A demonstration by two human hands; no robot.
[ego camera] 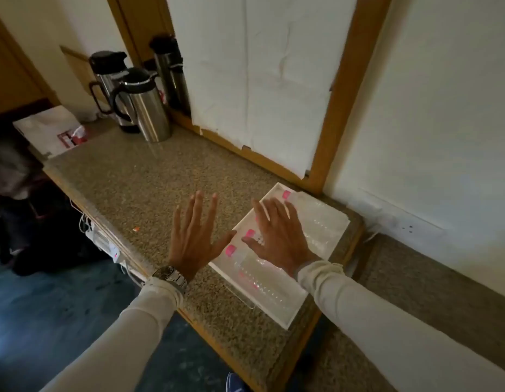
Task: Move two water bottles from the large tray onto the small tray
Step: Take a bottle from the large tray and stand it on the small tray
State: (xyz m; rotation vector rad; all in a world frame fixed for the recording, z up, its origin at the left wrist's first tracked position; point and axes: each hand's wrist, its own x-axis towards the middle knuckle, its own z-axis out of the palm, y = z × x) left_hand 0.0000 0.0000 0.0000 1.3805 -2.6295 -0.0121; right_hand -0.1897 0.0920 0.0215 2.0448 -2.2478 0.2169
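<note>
A white large tray (285, 321) lies at the right end of a speckled counter. Clear water bottles with pink caps lie on their sides in it: one at the far side (316, 213), one at the near side (257, 278), and at least one more between them, mostly hidden under my right hand. My right hand (276, 236) hovers flat over the tray with fingers spread and holds nothing. My left hand (194, 236) is spread open above the bare counter just left of the tray. No small tray is in view.
Three steel thermos jugs (145, 104) stand at the counter's far left by a paper-covered wooden frame (262, 80). A white bag (51, 131) lies at the left end. A small orange scrap (136, 229) lies on the counter (126, 188). A white wall is to the right.
</note>
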